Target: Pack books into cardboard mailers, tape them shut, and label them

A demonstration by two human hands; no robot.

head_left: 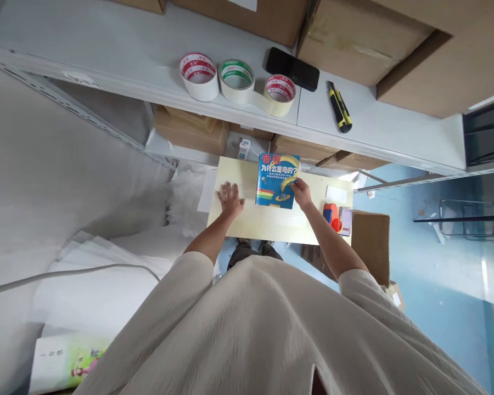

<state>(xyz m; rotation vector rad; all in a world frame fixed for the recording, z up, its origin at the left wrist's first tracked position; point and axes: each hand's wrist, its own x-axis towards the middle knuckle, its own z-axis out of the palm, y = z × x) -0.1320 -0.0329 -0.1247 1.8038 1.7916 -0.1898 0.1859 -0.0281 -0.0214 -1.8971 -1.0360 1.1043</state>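
A blue picture book [276, 181] with a yellow banana on its cover lies on a pale yellow table [267, 222]. My right hand [301, 193] grips the book's right edge, fingers closed on it. My left hand [230, 198] rests flat on the table a little left of the book, fingers spread, holding nothing.
A red tape dispenser [332, 215] and a white slip [336, 194] lie at the table's right end. On the shelf above are three tape rolls [237, 81], a black phone [293, 69] and a yellow utility knife [339, 106]. Cardboard boxes [399, 49] stand behind. White packing bags [107, 263] pile at left.
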